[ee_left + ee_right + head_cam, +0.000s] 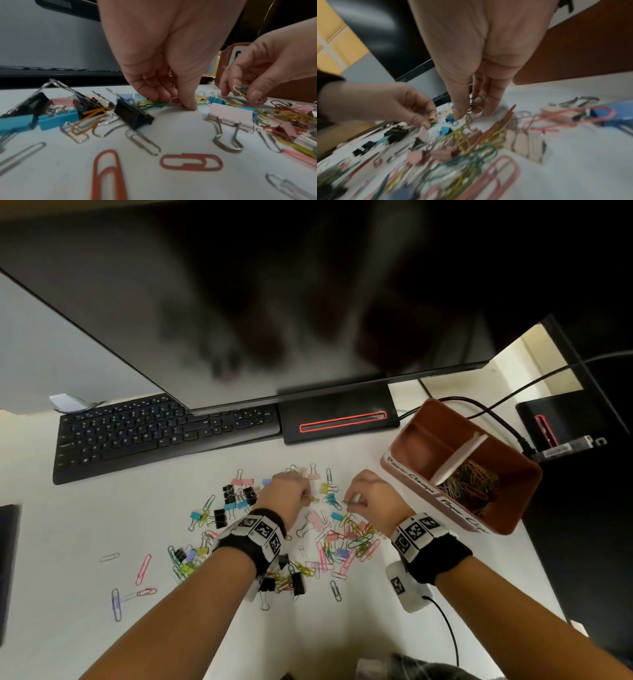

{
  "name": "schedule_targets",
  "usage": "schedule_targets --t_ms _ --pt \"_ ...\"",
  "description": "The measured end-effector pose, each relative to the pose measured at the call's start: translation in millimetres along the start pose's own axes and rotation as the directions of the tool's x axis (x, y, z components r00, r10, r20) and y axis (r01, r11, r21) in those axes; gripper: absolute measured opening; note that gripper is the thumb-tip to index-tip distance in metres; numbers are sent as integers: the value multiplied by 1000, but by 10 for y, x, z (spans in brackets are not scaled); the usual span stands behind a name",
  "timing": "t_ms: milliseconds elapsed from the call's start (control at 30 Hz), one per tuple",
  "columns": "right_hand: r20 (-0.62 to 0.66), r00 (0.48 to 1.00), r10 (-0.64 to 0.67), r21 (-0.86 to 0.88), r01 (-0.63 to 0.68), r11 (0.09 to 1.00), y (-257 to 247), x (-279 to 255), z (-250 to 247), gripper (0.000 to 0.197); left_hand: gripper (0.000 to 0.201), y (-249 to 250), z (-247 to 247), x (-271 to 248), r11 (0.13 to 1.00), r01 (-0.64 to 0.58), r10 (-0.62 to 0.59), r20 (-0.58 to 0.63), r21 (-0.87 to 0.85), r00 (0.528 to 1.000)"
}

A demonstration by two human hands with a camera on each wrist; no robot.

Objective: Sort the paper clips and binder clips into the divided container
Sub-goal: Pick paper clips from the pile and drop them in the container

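Two bare forearms (191, 601) reach up from the bottom edge, each wearing a black wristband with printed square markers. They meet over a scattered pile of clips (274, 529) on a white counter (68, 542), the landmark used below.

Left of the pile, a few loose paper clips (144, 569) in pink, lilac and silver lie apart from the rest. Behind the pile sits a black keyboard (154, 433), partly under a large dark monitor (239, 320).

Within the pile, black and blue binder clips (132, 115) cluster on its left side; pastel pink binder clips (230, 115) and yellow, green and pink paper clips fill its right side.

At the pile's far edge, the left hand (286, 496) points down, its grip pinched by thumb and fingers on a small pale clip (175, 100) at the counter surface.

Just right of it, the right hand (371, 496) is raised slightly above the pile, its grip closed on a small bunch of paper clips (241, 90), green and pink among them.

Right of the pile stands the divided container (507, 518), a brown box with a white partition (455, 462) and handwritten labels on its front. Its near compartment holds a heap of coloured paper clips (471, 484); the far compartment looks bare.
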State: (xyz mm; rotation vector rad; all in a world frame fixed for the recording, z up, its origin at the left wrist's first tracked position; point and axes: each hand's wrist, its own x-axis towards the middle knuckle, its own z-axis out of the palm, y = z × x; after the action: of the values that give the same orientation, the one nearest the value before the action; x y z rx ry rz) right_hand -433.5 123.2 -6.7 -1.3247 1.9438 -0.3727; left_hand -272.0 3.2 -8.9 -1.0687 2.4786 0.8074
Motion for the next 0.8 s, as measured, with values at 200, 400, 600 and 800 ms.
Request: schedule_targets --t_ms 200,400,600,800 --pt "-31 999 17 -73 -19 997 -50 24 143 13 13 -18 48 -14 999 -22 24 -49 39 999" --pt "25 996 90 -32 -89 995 -54 38 86 20 11 -35 88 -70 994 -16 26 -84 110 996" --pt "105 991 89 -198 -67 978 -140 26 41 23 14 -79 141 -71 981 -2 17 -74 193 997" --pt "62 998 22 -107 -15 994 -169 -197 -138 24 18 -88 98 -155 965 -56 83 -98 257 992"
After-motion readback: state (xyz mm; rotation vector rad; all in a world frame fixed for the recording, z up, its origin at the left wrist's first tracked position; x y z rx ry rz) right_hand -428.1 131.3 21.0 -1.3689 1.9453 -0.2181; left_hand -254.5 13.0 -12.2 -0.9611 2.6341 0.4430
